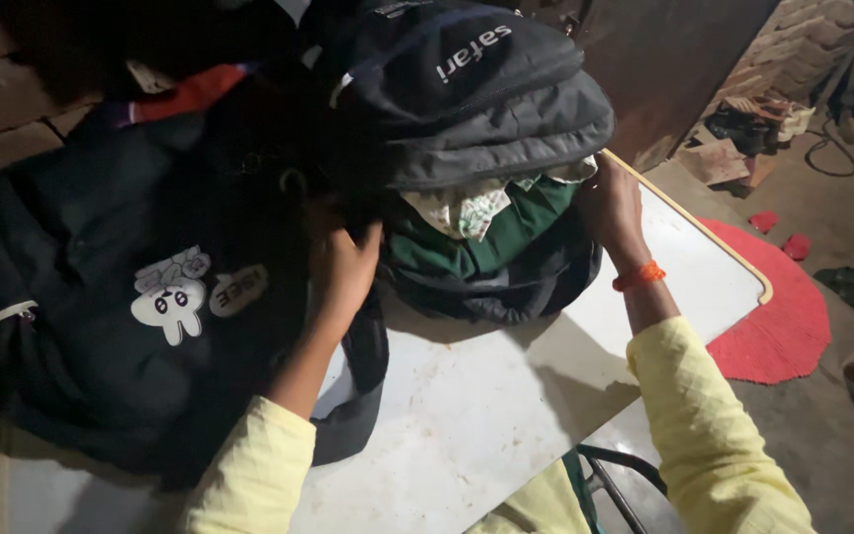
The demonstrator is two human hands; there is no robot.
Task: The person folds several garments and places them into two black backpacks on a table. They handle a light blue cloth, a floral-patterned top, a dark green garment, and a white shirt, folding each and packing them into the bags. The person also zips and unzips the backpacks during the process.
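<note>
The grey backpack (467,129), at 12 o'clock on the white table (467,415), is held open, green cloth (506,232) already stuffed inside and zip judged not yet closed, left hand (343,267) gripping its rim, right hand (610,208) clasping its side, black bag (150,297) at 9 o'clock.

We see a grey fabric backpack (476,99) lying open at the upper centre of a white table (467,415), with green folded cloth (506,232) and a pale patterned cloth (462,210) showing in its mouth. Our left hand (343,267) grips the bag's dark left edge; our right hand (610,208), an orange band (639,276) at its wrist, holds the right edge. A black backpack with a white cartoon patch (170,297) fills the left of the frame. A red round mat (783,326) lies on the floor at right.
</note>
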